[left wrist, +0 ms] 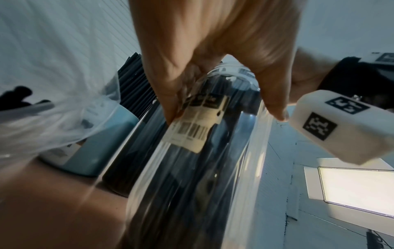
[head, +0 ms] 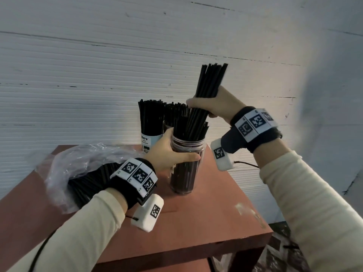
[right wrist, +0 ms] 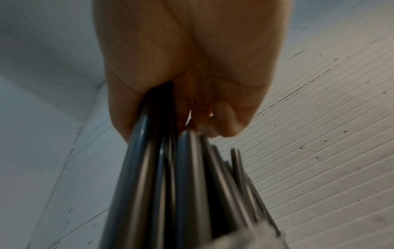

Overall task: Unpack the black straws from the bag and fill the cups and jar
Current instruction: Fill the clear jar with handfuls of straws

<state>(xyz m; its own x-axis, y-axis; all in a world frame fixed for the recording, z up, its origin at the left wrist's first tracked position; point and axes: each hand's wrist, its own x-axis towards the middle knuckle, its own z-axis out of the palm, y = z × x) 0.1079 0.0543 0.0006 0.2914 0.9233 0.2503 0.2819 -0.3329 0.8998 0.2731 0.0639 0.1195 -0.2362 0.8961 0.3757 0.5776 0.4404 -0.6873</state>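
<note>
Tabletop: the reddish-brown tabletop (head: pixel 206 218) carries all the things and stands before a white ribbed wall (head: pixel 78 65).
Bag: the clear plastic bag (head: pixel 78 160) lies on its side at the left of the tabletop, just behind the left forearm; black straws in the bag (head: pixel 86 181) are seen through the plastic.
Left hand: the left hand (head: pixel 170 152) grips the clear jar (head: pixel 185 167) just under its rim, thumb in front and fingers around the far side. In the left wrist view the fingers (left wrist: pixel 168 94) lie on the jar wall beside a pale barcode label (left wrist: pixel 192 133).
Jar: it stands upright near the middle of the tabletop and already holds many black straws, which rise above its mouth.
Right hand: the right hand (head: pixel 214 107) is above the jar and its grip is closed around a bundle of black straws (head: pixel 210 81). The bundle is tilted; its lower ends reach down into the straws at the mouth of the jar, its upper ends stand free above the hand. In the right wrist view the picture is blurred, yet the curled fingers (right wrist: pixel 226 121) around the dark straws are plain.
Cups: behind the jar, close to the wall, a white cup with printed label (head: pixel 150 142) stands full of black straws; a second container (head: pixel 174 112) beside it, also full, is mostly hidden by the jar.
</note>
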